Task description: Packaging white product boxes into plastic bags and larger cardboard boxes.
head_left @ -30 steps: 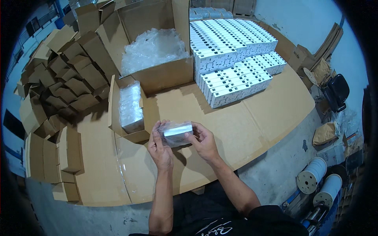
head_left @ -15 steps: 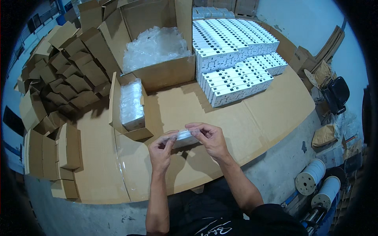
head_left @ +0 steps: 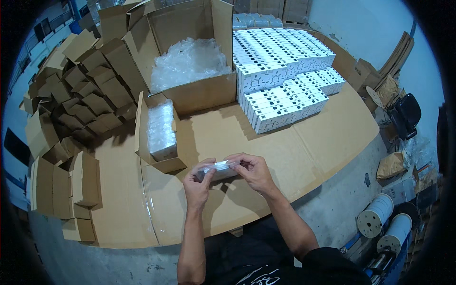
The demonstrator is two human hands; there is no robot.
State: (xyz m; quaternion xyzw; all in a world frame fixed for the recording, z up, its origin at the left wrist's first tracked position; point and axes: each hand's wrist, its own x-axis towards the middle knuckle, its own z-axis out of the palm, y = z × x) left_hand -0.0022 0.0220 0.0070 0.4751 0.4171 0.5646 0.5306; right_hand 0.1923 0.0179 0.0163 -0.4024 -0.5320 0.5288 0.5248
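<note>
Between my two hands, just above the cardboard-covered table, is a small white box in a clear plastic bag. My left hand pinches the left end of the bag between thumb and fingers. At the other end, my right hand has its thumb and fingers closed on the plastic. My fingers hide part of the box. Just beyond my left hand stands a small open carton holding a row of plastic-wrapped white boxes.
A large open carton behind holds a heap of clear plastic bags. Many white printed boxes are stacked at the far right of the table. Folded brown cartons crowd the left side. Cable spools stand on the floor at right.
Both hands stay in nearly the same place on the bagged box, with small shifts of the fingers along the plastic. The whole view has tilted slightly, so the scene sits a little lower.
</note>
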